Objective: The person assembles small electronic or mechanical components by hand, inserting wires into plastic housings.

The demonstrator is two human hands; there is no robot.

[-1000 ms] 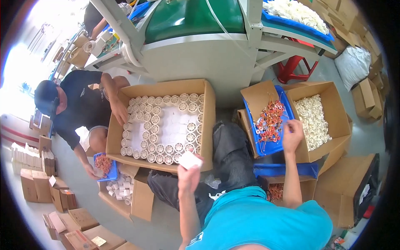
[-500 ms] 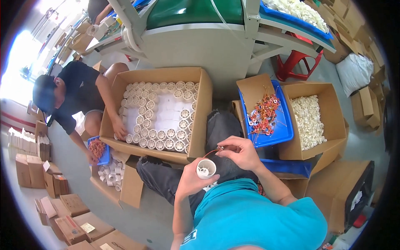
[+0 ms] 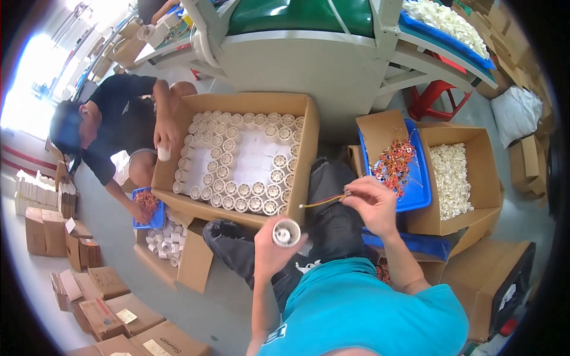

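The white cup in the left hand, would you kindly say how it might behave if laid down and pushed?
The white cup would probably roll on its side, since its wall curves. It is likely light, being hollow, and perhaps stiff, as its rim looks round in the left hand.

- Bright, fairly even light; white glare at upper left.
- The green conveyor belt [image 3: 300, 21] carries a pale reflection.
- Bluish haze veils the co-worker's dark cap [image 3: 65, 126].
- Fisheye curvature bends the rim (black vignetting swallows the corners).
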